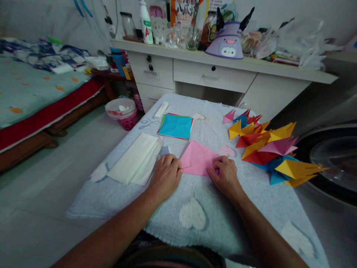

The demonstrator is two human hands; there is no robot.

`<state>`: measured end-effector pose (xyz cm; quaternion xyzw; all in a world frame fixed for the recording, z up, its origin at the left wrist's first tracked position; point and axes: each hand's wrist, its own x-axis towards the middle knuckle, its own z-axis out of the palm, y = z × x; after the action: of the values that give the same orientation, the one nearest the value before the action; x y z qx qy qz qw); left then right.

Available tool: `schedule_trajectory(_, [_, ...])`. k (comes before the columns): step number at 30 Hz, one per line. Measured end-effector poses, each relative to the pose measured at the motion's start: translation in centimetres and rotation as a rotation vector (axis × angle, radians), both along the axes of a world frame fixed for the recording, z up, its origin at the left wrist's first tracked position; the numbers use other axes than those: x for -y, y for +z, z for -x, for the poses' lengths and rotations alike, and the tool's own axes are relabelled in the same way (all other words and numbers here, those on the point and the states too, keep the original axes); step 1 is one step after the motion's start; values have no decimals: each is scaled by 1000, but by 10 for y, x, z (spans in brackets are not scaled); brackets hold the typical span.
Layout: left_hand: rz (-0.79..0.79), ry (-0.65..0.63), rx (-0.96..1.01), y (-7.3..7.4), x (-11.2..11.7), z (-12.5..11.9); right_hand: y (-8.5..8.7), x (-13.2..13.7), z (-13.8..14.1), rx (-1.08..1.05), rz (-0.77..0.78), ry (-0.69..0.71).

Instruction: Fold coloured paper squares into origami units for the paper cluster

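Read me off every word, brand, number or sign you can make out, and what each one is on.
"A", in red, on the white plastic bottle; lettering beside it unclear.
Orange printed panel: Chinese characters, too blurred.
Yellow-edged white sheet: print too small.
Brown-filled glass jar: label too blurred.
Folded pink paper sheet: no text visible.

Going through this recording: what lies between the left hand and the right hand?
The head view shows a pink paper between the left hand and the right hand, one hand at each side edge.
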<state>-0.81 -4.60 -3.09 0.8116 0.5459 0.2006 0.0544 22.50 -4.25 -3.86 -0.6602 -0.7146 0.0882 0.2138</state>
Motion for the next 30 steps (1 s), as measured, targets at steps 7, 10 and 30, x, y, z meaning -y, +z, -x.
schedule_trajectory(7, [-170, -391, 20, 3, 17, -15, 1, 0, 0, 24, -8, 1])
schedule_trajectory(10, [-141, -545, 2, 1, 22, -23, 0, 0, -1, 25, -35, 14])
schedule_trajectory(30, [-20, -472, -110, -12, 22, -25, 0, -2, -4, -8, -52, -4])
